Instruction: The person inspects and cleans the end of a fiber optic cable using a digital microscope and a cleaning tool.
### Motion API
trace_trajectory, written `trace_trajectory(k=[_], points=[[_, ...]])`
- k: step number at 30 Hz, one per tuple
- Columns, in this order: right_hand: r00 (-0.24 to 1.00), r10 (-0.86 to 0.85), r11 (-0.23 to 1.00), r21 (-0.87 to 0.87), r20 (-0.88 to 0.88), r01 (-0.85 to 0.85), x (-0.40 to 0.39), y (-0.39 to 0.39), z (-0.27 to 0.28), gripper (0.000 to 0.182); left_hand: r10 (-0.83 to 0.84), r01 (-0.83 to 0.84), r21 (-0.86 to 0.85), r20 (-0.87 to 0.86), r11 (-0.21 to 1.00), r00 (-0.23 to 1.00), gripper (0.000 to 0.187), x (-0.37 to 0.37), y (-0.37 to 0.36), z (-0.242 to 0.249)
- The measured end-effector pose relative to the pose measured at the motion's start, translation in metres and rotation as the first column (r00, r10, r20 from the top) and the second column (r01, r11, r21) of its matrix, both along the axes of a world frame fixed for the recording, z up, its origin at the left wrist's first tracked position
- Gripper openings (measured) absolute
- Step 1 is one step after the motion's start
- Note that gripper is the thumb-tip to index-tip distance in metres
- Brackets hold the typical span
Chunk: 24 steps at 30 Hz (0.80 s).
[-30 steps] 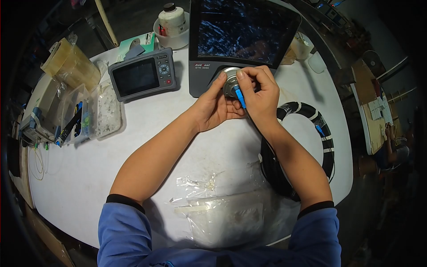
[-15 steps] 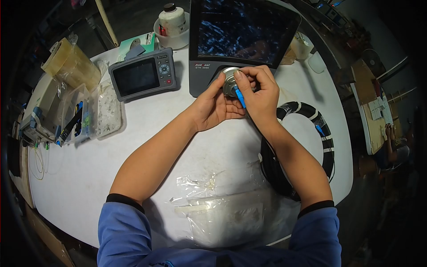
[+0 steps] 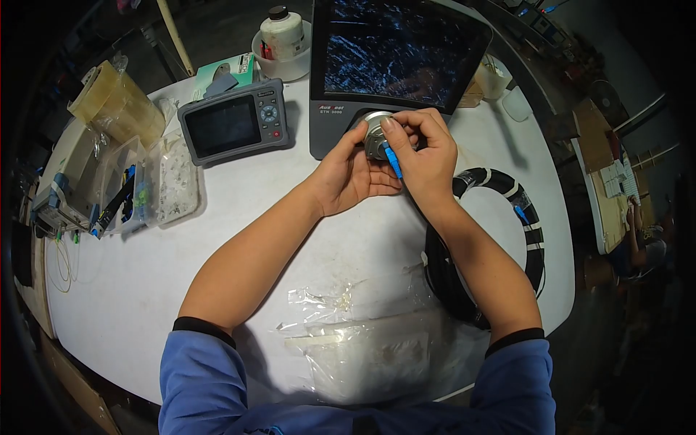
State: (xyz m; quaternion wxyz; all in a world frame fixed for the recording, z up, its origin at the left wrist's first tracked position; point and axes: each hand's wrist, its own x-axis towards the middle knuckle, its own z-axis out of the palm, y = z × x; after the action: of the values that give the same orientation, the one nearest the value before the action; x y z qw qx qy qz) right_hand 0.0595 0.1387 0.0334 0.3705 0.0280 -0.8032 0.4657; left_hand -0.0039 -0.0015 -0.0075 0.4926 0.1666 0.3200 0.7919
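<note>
My left hand (image 3: 346, 174) is closed around the left side of a round metal fitting (image 3: 375, 125) on the front of a dark monitor unit (image 3: 344, 130), its thumb on the rim. My right hand (image 3: 429, 156) is closed at the fitting's right side, gripping a blue fibre-optic connector (image 3: 392, 159) at the fitting's face. Whether the connector is fully seated cannot be seen. A black cable runs from under my right hand toward a taped coil of black cable (image 3: 444, 272). Bluish streaks fill the unit's screen (image 3: 399, 51).
Left of the unit stands a grey handheld tester (image 3: 225, 123). Farther left are a clear plastic box (image 3: 123, 188) with connectors, a tray (image 3: 177, 177) and a tape roll (image 3: 116, 105). A bottle (image 3: 281, 35) sits in a tub behind. Clear plastic bags (image 3: 370, 355) lie in front of me.
The streaks on the screen have shifted and look sharper. Both hands stay in nearly the same place on the fitting and the connector.
</note>
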Motion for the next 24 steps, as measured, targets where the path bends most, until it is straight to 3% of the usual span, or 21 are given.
trace_trajectory(k=[15, 24], points=[[0.999, 0.031, 0.999, -0.022, -0.019, -0.031, -0.0002, -0.0012, -0.0002, 0.015, 0.033, -0.033, -0.054, -0.001, 0.998, 0.999, 0.085, 0.0028, 0.0042, 0.0068], [0.999, 0.035, 0.999, -0.024, -0.009, -0.035, 0.0003, -0.0004, -0.0007, 0.016, 0.05, -0.048, -0.068, 0.028, 0.997, 0.998, 0.077, 0.0001, 0.0032, 0.0042]])
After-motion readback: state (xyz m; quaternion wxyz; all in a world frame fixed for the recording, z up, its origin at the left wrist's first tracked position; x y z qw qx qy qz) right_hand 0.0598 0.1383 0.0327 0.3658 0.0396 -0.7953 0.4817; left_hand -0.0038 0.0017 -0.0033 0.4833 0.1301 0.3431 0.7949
